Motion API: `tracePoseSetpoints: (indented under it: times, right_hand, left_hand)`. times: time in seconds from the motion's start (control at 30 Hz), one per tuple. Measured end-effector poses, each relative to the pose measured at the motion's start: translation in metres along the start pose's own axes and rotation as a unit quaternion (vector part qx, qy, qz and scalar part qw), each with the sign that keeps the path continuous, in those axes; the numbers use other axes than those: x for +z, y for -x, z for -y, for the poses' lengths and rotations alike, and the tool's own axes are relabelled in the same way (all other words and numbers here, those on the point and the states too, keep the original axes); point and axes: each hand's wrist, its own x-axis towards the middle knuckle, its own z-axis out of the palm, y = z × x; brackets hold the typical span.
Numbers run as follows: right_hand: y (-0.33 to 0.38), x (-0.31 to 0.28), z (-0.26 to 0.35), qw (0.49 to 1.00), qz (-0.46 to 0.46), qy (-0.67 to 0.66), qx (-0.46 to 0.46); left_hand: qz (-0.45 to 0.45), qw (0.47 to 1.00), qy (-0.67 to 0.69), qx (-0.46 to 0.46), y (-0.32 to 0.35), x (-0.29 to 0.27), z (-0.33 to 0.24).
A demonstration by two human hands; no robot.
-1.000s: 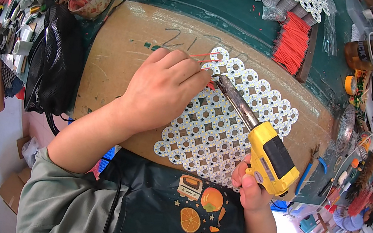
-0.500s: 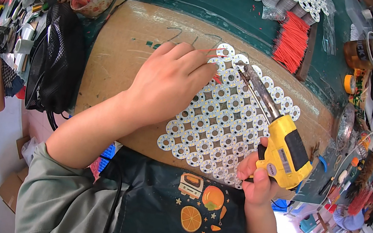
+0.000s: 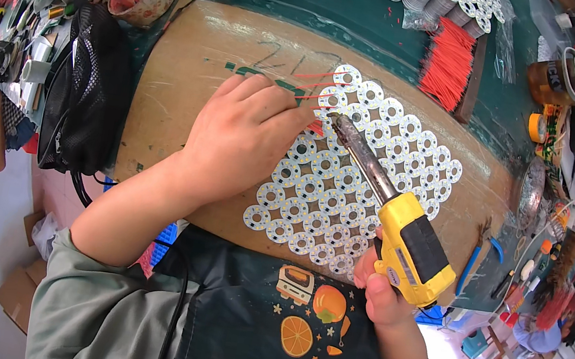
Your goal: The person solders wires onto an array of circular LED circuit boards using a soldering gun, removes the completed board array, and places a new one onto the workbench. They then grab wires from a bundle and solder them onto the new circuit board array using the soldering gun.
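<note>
Soldering gun [image 3: 417,251] | gripped in right hand [image 3: 383,298] | left hand [image 3: 242,135] curled around red wires [image 3: 317,128]

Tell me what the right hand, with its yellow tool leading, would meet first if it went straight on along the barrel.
Led by the yellow tool, the right hand would probably first meet the round white board just past the tip, with red wires close by; whether the tip touches it is unclear.
</note>
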Motion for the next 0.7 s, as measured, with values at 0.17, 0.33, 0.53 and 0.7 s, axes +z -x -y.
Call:
tracePoseSetpoints:
  times: [0.17,0.33,0.53,0.7]
  right_hand:
    - [0.0014,0.0003,0.0009,0.999,0.017,-0.024,0.024]
    - [0.0005,-0.0009,0.0012,0.999,0.028,-0.031,0.035]
    - [0.001,-0.0023,-0.0026,0.999,0.029,-0.019,0.031]
    - [0.0008,-0.0019,-0.0048,0.999,0.022,0.001,0.029]
  left_hand:
    - [0.018,1.0,-0.021,0.014,0.0023,0.0001,0.0004]
    - [0.019,1.0,-0.02,0.015,0.0018,-0.0002,0.0001]
    - [0.026,1.0,-0.01,0.01,0.0024,-0.001,-0.0004]
    - [0.02,1.0,-0.005,0.011,0.0021,0.0001,-0.0011]
